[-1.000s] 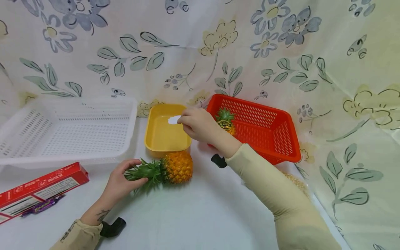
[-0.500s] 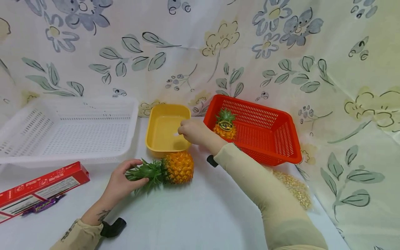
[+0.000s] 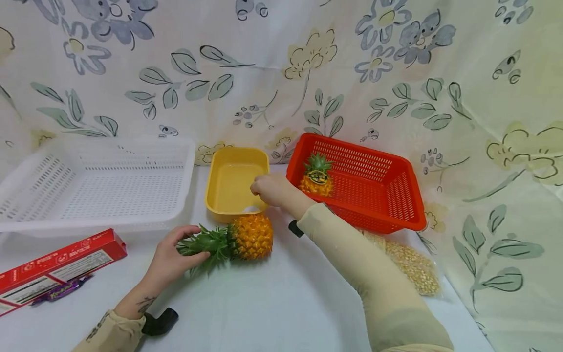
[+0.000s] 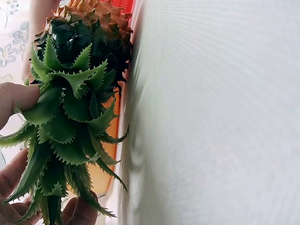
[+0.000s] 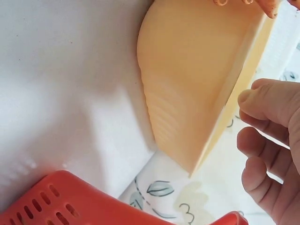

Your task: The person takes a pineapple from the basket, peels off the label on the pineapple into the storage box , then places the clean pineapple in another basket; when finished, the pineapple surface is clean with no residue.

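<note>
My left hand (image 3: 175,254) holds the leafy crown of an orange pineapple (image 3: 252,237) lying on its side, thumb and fingers on either side of the leaves. Up close in the left wrist view, the spiky green crown (image 4: 65,122) sits between thumb and fingertips. Over the right side of a yellow tub (image 3: 212,195) is my right hand (image 3: 274,190). Its fingers are loosely bent, and nothing shows between them in the right wrist view. A flat white piece (image 3: 251,209) lies inside the tub's near end, partly hidden behind the front rim and the pineapple.
A red basket (image 3: 374,220) with a smaller labelled pineapple (image 3: 317,181) stands right of the tub. On the left are a white basket (image 3: 123,195), a red box (image 3: 61,264) and a purple wrapped candy (image 3: 61,290). A bag of pale kernels (image 3: 413,266) lies at the right.
My right hand has moved down and slightly toward me over the tub and let go of the white piece, which has dropped to the tub's near end. The left hand stays on the crown.
</note>
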`<state>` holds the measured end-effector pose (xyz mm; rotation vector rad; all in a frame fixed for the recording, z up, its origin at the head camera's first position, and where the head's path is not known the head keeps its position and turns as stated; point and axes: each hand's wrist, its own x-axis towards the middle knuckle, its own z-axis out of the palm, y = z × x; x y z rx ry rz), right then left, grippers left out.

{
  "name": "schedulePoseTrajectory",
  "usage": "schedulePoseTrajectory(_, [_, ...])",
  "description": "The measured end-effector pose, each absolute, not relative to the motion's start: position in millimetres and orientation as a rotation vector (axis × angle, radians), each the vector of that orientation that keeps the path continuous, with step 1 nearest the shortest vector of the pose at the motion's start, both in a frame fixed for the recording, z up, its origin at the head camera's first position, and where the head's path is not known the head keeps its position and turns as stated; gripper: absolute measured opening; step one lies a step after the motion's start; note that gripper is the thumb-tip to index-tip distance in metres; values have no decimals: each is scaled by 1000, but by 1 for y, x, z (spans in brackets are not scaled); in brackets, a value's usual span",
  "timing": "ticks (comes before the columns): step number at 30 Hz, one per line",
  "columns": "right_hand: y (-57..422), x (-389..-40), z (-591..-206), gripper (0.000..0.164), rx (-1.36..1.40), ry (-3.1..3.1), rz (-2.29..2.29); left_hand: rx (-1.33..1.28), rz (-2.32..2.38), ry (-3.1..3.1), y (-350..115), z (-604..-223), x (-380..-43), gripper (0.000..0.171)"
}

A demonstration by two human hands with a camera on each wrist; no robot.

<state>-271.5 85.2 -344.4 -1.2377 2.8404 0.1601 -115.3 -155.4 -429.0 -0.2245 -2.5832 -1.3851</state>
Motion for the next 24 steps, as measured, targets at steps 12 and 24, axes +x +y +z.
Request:
schedulePoseTrajectory(12, [96, -258, -330, 21, -1030, 3005, -324, -211, -1423, -2591, -156, -428, -116, 55])
schedulePoseTrajectory(24, [115, -207, -335, 25, -413, 2700, -1889, -220, -1388, -2606, -155, -425, -115, 55])
